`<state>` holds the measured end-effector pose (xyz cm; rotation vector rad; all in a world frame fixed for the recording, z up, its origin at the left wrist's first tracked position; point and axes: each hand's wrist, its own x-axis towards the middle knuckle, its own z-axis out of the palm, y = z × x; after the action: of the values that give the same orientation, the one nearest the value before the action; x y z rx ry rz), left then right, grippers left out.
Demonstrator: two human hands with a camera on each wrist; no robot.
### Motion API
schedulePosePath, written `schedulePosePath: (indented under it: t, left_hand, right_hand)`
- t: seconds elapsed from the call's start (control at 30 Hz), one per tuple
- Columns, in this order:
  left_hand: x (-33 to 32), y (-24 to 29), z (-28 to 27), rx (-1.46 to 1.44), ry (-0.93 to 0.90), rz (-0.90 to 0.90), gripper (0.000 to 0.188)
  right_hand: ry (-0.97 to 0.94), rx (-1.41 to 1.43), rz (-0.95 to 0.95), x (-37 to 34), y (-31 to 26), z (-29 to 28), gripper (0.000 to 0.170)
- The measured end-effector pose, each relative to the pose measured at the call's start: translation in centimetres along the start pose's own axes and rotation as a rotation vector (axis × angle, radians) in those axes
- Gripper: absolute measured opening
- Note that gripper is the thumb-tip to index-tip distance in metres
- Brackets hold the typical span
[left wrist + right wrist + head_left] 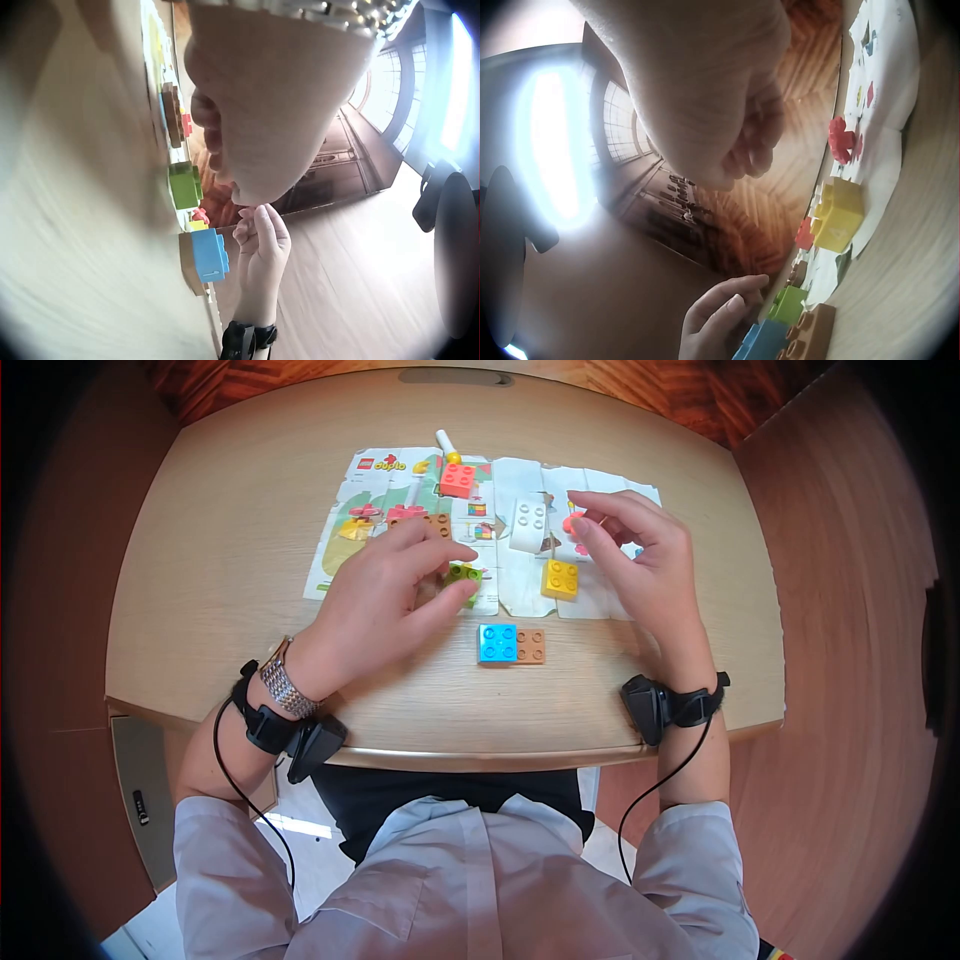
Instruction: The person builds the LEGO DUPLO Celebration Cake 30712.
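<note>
My left hand (385, 585) hovers over the green brick (184, 185), its thumb and index finger apart with nothing between them. The right hand (645, 555) is raised with loosely bent fingers. A red flower piece (841, 140) stands on the paper sheet below those fingers, separate from them in the right wrist view. Close by are a yellow brick (560, 579) and a white arch-shaped brick (528, 523). Near the table's front, a blue brick (497, 643) sits on one end of a brown brick (532, 647).
A creased printed sheet (335, 575) lies beneath most of the bricks. At its far side are a red brick (458, 480) and a white stick-like piece (444, 440) with a yellow end. Another brown brick (437, 523) is partly behind the left hand. Wooden panels flank the table (220, 510).
</note>
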<state>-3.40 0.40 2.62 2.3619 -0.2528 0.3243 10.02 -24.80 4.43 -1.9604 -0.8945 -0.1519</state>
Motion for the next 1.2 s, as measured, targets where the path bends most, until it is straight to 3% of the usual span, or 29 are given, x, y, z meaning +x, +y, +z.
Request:
schedulePosePath:
  t: [0.07,0.23,0.33,0.47,0.77,0.87,1.03,1.2]
  left_hand:
    - [-0.1,0.2,-0.1,-0.015,0.015,0.029,0.025]
    - [-0.5,0.6,0.2,-0.133,-0.256,0.221,0.026]
    - [-0.7,1.2,0.2,-0.194,-0.397,0.088,0.026]
    - [-0.8,0.5,0.5,-0.148,-0.329,0.13,0.026]
    - [-0.7,0.8,0.3,-0.12,-0.332,0.145,0.044]
    - [-0.6,0.9,0.3,-0.075,-0.383,0.085,0.044]
    - [-0.6,0.9,0.4,-0.071,-0.375,0.081,0.041]
    - [-0.6,1.0,0.3,-0.072,-0.39,0.064,0.041]
  right_hand:
    - [-0.012,-0.018,0.003,0.0,-0.1,0.0,0.025]
    - [-0.043,0.017,0.002,-0.1,-0.2,0.3,0.026]
    - [-0.039,0.012,0.014,0.0,-0.3,0.2,0.025]
    - [-0.033,0.011,0.01,0.1,-0.2,0.2,0.024]
    - [-0.054,-0.02,0.027,0.1,0.0,0.4,0.024]
    - [-0.124,-0.132,0.148,0.0,1.2,0.5,0.027]
    - [-0.159,-0.424,-0.042,-0.1,3.6,1.3,0.035]
    - [-0.202,-0.463,-0.072,-0.1,4.4,2.1,0.035]
